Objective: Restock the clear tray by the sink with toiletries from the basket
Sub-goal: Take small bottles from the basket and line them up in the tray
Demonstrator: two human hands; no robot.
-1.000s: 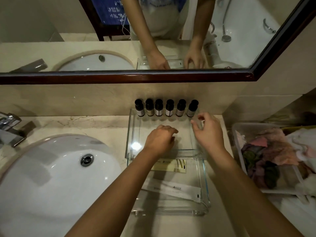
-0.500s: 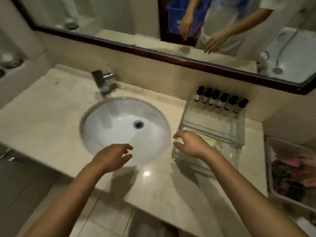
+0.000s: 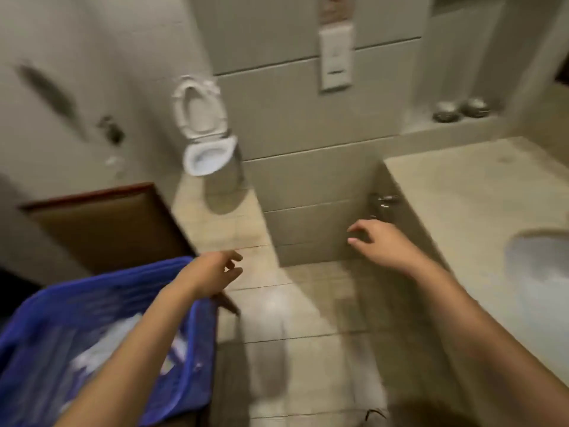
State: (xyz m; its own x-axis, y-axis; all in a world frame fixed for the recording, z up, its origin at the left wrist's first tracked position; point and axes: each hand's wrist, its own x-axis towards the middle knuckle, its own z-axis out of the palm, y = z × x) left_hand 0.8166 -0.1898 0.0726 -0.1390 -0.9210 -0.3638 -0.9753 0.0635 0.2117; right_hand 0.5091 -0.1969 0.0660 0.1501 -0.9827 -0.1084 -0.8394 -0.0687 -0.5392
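"Blue plastic basket (image 3: 92, 291), where is it sitting?" the first observer is asking.

"It is sitting at lower left, on what looks like a brown wood-framed seat (image 3: 101, 223), with pale, blurred packets (image 3: 117, 343) lying inside it. The person's left forearm is crossing above its right side. The clear tray is not showing in this view. Only the beige stone tabletop (image 3: 477, 211) and an edge of the white oval sink (image 3: 542, 266) are showing at right."

"Which step is the person working on?"

"By the look of it, the person is going for a fresh item, so fetching, not placing. Nothing is being carried toward the tabletop."

"And the grips?"

"The left hand (image 3: 212, 274) is hovering just past the basket's far corner, above the tiled floor (image 3: 292, 303), its grip loosely half-curled and holding nothing. The right hand (image 3: 378, 245) is hanging in the air beside the tabletop's end, near a metal fitting (image 3: 383, 204), its grip spread apart, relaxed and touching nothing."

"What is the next move calling for?"

"Probably the left hand is needing to draw back, dip into the basket and close on one packet. The contents are too blurred to tell one item from another, so choosing is likely calling for a steadier look first."
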